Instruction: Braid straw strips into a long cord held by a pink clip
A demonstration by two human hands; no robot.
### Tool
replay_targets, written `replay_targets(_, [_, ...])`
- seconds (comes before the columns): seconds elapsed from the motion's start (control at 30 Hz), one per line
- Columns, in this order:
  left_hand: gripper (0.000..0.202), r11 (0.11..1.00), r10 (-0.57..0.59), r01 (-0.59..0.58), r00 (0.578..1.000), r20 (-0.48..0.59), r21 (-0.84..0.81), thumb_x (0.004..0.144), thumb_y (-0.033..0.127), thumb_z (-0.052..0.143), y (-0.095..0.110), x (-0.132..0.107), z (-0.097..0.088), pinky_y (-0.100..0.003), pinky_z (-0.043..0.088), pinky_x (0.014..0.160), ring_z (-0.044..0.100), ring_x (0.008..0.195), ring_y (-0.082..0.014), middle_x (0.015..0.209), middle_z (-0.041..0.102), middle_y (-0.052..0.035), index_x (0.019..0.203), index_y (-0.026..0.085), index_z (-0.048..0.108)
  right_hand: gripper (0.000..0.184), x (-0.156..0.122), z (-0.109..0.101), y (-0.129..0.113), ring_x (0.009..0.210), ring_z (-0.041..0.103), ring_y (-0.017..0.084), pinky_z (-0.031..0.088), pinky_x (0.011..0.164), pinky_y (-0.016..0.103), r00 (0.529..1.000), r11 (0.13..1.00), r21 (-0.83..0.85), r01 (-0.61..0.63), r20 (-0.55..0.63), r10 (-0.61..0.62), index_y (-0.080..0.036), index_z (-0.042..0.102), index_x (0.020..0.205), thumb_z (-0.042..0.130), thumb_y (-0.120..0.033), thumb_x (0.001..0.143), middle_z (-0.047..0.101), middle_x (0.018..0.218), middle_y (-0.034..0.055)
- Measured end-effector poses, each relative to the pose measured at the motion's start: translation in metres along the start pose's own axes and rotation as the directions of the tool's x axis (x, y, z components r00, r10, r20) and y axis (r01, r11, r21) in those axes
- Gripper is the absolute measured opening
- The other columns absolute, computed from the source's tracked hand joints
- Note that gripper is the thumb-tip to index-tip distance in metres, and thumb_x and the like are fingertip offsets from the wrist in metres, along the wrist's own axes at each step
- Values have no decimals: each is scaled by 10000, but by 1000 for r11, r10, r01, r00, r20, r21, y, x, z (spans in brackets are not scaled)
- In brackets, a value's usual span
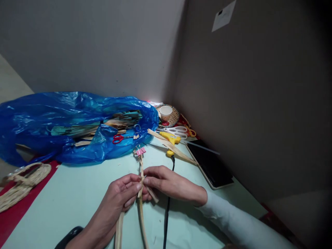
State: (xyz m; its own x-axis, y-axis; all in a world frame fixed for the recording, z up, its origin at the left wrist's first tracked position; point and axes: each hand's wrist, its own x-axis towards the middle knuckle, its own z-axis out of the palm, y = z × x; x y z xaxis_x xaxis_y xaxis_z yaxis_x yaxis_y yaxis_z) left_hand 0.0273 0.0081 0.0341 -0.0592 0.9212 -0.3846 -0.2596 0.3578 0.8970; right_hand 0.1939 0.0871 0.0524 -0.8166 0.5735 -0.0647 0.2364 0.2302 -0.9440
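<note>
While the braid (141, 167) runs from a pink clip (140, 151) down to the middle of the table (85, 193), both grips are closed at its lower end: the left hand (124, 195) pinches it between thumb and fingers, and the right hand (166, 181) pinches it just beside. Loose strips (141, 218) trail below. A black cord (167, 218) passes beneath the right hand. Farther off, a yellow glue gun (171, 138) lies near a tablet (210, 166). Beyond the clip to the left, a blue bag (77, 102) holds more strips, with red scissors (118, 138) on it.
</note>
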Motion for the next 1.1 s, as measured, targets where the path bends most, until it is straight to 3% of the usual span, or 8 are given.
replay_targets(0.1, [303,1000,5,-5,1000,-9,17,695,360,772,-1,0,2,-182,117,434,277,410,-13,669,675,-31,857,143,637,273,2,4,2,604,512,103,404,576,199,997,994,94,-52,70,45,-156,600,855,431,-335,971,590,705,-7])
replay_targets(0.23, [305,1000,6,-6,999,-42,12,647,343,807,-1,-1,5,-167,160,426,319,409,-26,595,632,21,820,158,637,275,-1,9,2,647,514,111,385,600,210,999,999,-19,-38,-5,37,-163,584,773,461,-331,953,625,762,7])
replay_targets(0.47, [284,1000,-2,4,997,-82,26,689,337,777,-8,-3,9,-197,436,631,615,706,-141,721,705,-11,860,184,609,289,1,22,15,659,522,119,359,614,218,987,997,-65,-36,-157,25,-163,593,699,461,-262,936,603,684,-4])
replay_targets(0.7, [297,969,112,-73,981,-156,235,723,313,716,-12,-7,12,-212,361,506,544,553,-137,618,637,33,966,199,588,260,-1,27,10,580,489,110,313,553,224,961,983,-141,-113,-265,73,-152,613,672,511,-254,888,600,615,1])
replay_targets(0.8, [301,917,181,-108,970,-160,385,775,352,654,-8,-10,10,-224,340,486,527,508,-150,551,590,62,1027,213,564,237,-2,28,6,546,462,99,293,535,222,955,978,-153,-140,-281,93,-146,615,669,515,-229,867,596,591,-2])
replay_targets(0.9, [177,803,215,-152,976,-42,577,865,385,533,2,-12,5,-244,391,561,566,568,-161,595,629,37,872,218,589,219,-2,30,6,526,418,88,268,515,218,947,977,-149,-153,-305,102,-143,603,658,523,-217,847,554,558,-19])
replay_targets(1.0, [288,655,233,-167,972,13,737,908,405,465,10,-15,2,-245,416,616,612,660,-172,677,690,10,729,219,593,219,-2,31,7,524,387,83,244,498,218,939,979,-151,-135,-335,77,-141,587,638,528,-209,837,505,543,-32])
replay_targets(1.1, [298,561,307,-209,951,33,801,931,386,447,6,-20,2,-222,442,577,629,611,-151,648,690,27,745,225,615,248,-3,31,7,535,410,85,263,509,217,938,988,-118,-99,-341,53,-139,612,645,514,-213,861,526,563,-24])
